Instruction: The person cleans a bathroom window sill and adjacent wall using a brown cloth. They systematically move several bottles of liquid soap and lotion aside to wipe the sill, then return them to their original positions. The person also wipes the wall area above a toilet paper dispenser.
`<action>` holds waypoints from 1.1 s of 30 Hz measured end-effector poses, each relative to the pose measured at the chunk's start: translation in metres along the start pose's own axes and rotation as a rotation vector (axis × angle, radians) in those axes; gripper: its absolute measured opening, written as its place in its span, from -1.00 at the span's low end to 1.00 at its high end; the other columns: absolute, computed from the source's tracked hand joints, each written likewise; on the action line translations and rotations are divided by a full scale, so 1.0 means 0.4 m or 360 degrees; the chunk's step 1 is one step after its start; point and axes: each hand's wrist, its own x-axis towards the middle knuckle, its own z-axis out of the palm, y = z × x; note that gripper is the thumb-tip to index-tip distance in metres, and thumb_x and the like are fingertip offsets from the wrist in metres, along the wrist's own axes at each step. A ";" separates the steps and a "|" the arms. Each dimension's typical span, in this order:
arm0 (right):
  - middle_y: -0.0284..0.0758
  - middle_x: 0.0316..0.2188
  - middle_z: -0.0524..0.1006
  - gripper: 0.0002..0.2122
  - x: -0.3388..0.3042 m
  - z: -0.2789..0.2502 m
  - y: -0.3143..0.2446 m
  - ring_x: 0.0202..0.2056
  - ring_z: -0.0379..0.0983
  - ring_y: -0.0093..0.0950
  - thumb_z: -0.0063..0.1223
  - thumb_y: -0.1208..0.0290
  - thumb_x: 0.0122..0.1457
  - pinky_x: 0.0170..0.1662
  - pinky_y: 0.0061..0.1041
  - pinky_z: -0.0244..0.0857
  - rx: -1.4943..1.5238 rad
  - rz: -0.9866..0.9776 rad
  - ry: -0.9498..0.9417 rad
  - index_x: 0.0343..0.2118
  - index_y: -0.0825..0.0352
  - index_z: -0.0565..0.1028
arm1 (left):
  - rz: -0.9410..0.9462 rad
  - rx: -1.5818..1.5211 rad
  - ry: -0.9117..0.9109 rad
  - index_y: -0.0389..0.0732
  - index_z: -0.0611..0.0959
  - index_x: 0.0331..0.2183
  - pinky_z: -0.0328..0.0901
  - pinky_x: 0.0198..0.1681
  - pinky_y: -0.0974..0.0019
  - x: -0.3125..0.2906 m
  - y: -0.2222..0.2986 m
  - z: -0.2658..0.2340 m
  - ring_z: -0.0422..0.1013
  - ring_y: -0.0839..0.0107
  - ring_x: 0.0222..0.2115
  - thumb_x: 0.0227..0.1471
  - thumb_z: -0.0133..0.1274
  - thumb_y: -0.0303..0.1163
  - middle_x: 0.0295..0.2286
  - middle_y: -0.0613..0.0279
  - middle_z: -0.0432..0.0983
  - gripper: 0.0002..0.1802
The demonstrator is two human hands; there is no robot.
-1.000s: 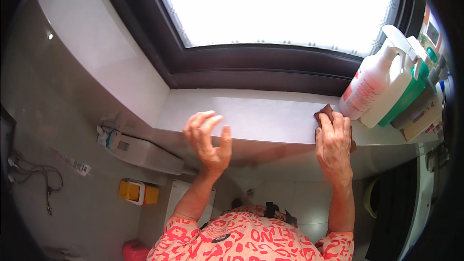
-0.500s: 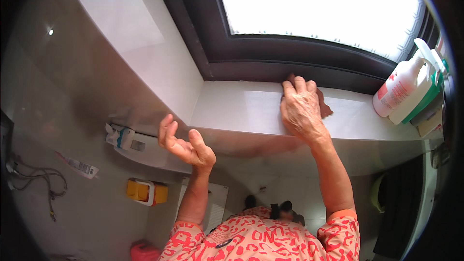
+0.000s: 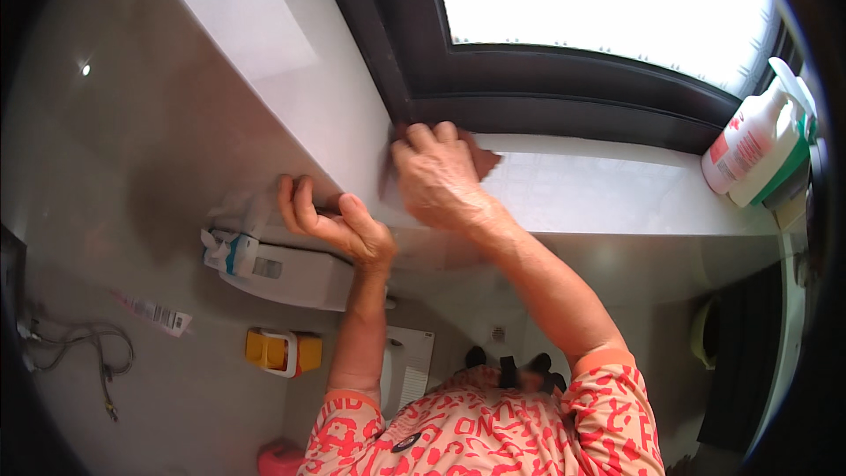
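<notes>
The right hand (image 3: 439, 178) clamps its fingers on a brown cloth (image 3: 484, 159), blurry and mostly hidden, far left on the shiny white windowsill (image 3: 599, 187). Nearer, the left hand (image 3: 345, 227) has its fingers apart.

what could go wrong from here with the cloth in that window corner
The right hand, pressing the brown cloth into the corner, might scrape its knuckles on the dark window frame.
A wide wipe toward the right end of the sill could knock the bottles crowded there.
The raised left hand, close to the ledge's edge in this view, may bump it.
</notes>
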 end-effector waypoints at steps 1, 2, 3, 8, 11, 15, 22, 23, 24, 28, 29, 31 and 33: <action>-0.15 -0.27 0.40 -0.82 0.002 0.007 -0.018 -0.22 0.28 -0.17 0.01 0.51 -0.16 -0.26 -0.26 0.31 -0.0002 -0.0038 -0.0026 -0.46 0.44 0.53 | -0.0030 0.0007 -0.0001 -0.31 0.17 0.11 0.03 0.17 0.05 0.000 0.005 0.003 0.00 0.13 0.14 0.22 -0.18 -0.25 0.15 -0.06 -0.11 -0.48; -0.13 -0.26 0.40 -0.82 -0.002 0.009 -0.031 -0.21 0.28 -0.16 0.00 0.52 -0.16 -0.26 -0.26 0.31 0.0025 -0.0032 -0.0009 -0.45 0.46 0.53 | -0.0020 0.0039 0.0007 -0.30 0.17 0.11 0.03 0.17 0.05 0.000 0.004 0.005 0.00 0.12 0.13 0.21 -0.17 -0.25 0.15 -0.06 -0.10 -0.48; -0.14 -0.26 0.39 -0.81 -0.011 -0.002 -0.028 -0.22 0.27 -0.16 0.00 0.54 -0.13 -0.20 -0.25 0.28 0.0091 -0.0069 -0.0111 -0.40 0.44 0.51 | -0.0010 0.0069 0.0014 -0.29 0.17 0.11 0.03 0.17 0.05 0.000 0.001 0.005 0.01 0.12 0.13 0.21 -0.17 -0.26 0.15 -0.06 -0.10 -0.48; -0.20 -0.08 0.40 -0.70 -0.106 -0.122 0.023 -0.07 0.28 -0.19 0.09 0.50 0.00 0.00 -0.28 0.23 0.0459 -0.0445 -0.0207 -0.14 0.36 0.49 | 0.0056 0.0038 0.0040 -0.29 0.16 0.11 0.03 0.17 0.03 0.004 0.005 0.020 0.00 0.11 0.13 0.18 -0.12 -0.32 0.15 -0.06 -0.09 -0.47; -0.25 0.00 0.39 -0.67 -0.165 -0.224 0.082 -0.01 0.28 -0.21 0.08 0.47 0.03 0.03 -0.26 0.22 0.0302 -0.0423 -0.0318 -0.08 0.31 0.50 | 0.0135 0.0143 0.0016 -0.32 0.15 0.11 0.00 0.18 0.03 0.008 0.001 0.010 -0.01 0.12 0.13 0.17 -0.12 -0.36 0.15 -0.06 -0.09 -0.46; -0.25 0.03 0.38 -0.62 -0.250 -0.362 0.158 0.04 0.26 -0.20 0.12 0.42 0.05 0.12 -0.25 0.14 0.0105 -0.0159 -0.0349 -0.02 0.24 0.47 | 0.0116 0.0004 0.0026 -0.40 0.17 0.09 0.01 0.16 0.05 0.007 -0.003 0.006 -0.01 0.10 0.13 0.18 -0.16 -0.34 0.14 -0.11 -0.11 -0.48; -0.05 0.06 0.24 -0.60 -0.244 -0.325 0.108 0.02 0.17 -0.09 0.01 0.42 0.10 0.09 -0.15 0.10 -0.0235 0.0262 -0.0347 0.04 0.32 0.38 | -0.0040 -0.0266 -0.0003 -0.36 0.23 0.09 -0.07 0.20 0.04 -0.002 0.003 -0.006 -0.01 0.17 0.16 0.21 -0.30 -0.09 0.17 -0.06 -0.07 -0.41; -0.04 0.06 0.24 -0.61 -0.217 -0.289 0.092 0.00 0.18 -0.08 -0.05 0.46 0.10 0.08 -0.15 0.11 -0.0239 0.0205 -0.0362 0.03 0.42 0.35 | -0.0042 -0.0260 -0.0002 -0.36 0.24 0.09 -0.07 0.20 0.04 0.000 0.001 -0.012 -0.02 0.17 0.17 0.20 -0.30 -0.06 0.17 -0.06 -0.06 -0.39; -0.03 0.05 0.25 -0.60 -0.191 -0.257 0.075 -0.01 0.19 -0.08 -0.08 0.51 0.07 0.06 -0.15 0.14 -0.0267 0.0071 -0.0315 0.01 0.49 0.34 | -0.0047 -0.0286 -0.0014 -0.36 0.24 0.09 -0.07 0.20 0.04 0.000 0.000 -0.013 -0.02 0.17 0.17 0.21 -0.30 -0.05 0.17 -0.06 -0.06 -0.38; 0.01 -0.07 0.30 -0.61 -0.106 -0.128 0.017 -0.09 0.23 -0.11 -0.08 0.55 -0.04 -0.12 -0.17 0.25 -0.0151 -0.0087 -0.0238 -0.08 0.57 0.36 | -0.0044 -0.0316 -0.0056 -0.35 0.23 0.09 -0.07 0.20 0.03 -0.006 -0.013 -0.021 -0.03 0.14 0.17 0.21 -0.29 0.02 0.18 -0.04 -0.08 -0.35; -0.01 -0.10 0.31 -0.64 -0.086 -0.100 0.003 -0.10 0.23 -0.12 -0.06 0.54 -0.05 -0.14 -0.17 0.25 -0.0116 -0.0078 -0.0228 -0.14 0.55 0.39 | -0.0038 -0.0306 -0.0065 -0.35 0.22 0.09 -0.07 0.20 0.03 -0.008 -0.018 -0.021 -0.03 0.14 0.17 0.21 -0.29 0.04 0.18 -0.04 -0.08 -0.33; -0.03 -0.16 0.33 -0.71 -0.043 -0.048 -0.017 -0.13 0.24 -0.13 -0.04 0.52 -0.07 -0.16 -0.18 0.26 -0.0054 -0.0037 -0.0242 -0.24 0.52 0.43 | -0.0030 -0.0301 -0.0089 -0.35 0.20 0.10 -0.07 0.20 0.02 -0.009 -0.020 -0.021 -0.04 0.12 0.17 0.21 -0.29 0.06 0.18 -0.04 -0.10 -0.31; -0.05 -0.21 0.35 -0.76 -0.003 -0.009 -0.029 -0.14 0.25 -0.14 -0.03 0.51 -0.09 -0.17 -0.19 0.26 -0.0008 0.0036 -0.0293 -0.32 0.50 0.46 | -0.0029 -0.0306 -0.0112 -0.34 0.19 0.10 -0.08 0.20 0.01 -0.007 -0.019 -0.020 -0.05 0.11 0.17 0.21 -0.29 0.07 0.19 -0.05 -0.11 -0.30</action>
